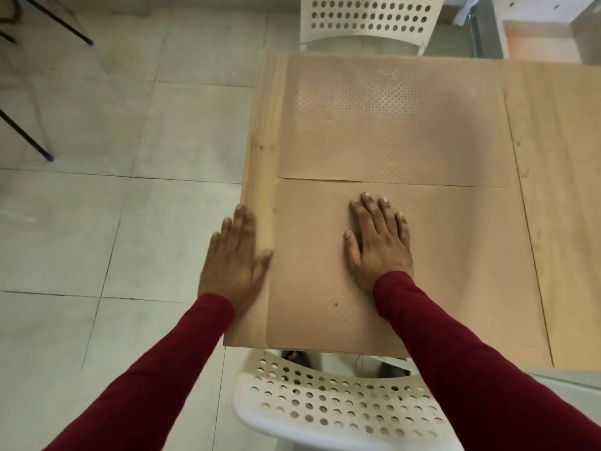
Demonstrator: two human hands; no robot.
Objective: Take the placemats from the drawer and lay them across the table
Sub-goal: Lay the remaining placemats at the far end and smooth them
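Note:
Two tan placemats with a faint diamond texture lie flat on the light wooden table (559,157). The far placemat (390,125) and the near placemat (455,255) meet edge to edge along a seam. My right hand (377,242) rests palm down on the near placemat, fingers spread. My left hand (232,255) lies flat at the table's left edge, its thumb touching the near placemat's left border. Neither hand holds anything. No drawer is in view.
A white perforated chair (331,405) stands tucked at the table's near edge below my arms. A second white perforated chair (367,21) stands at the far end. Grey floor tiles (113,190) lie to the left, with thin black legs (29,138) at the far left.

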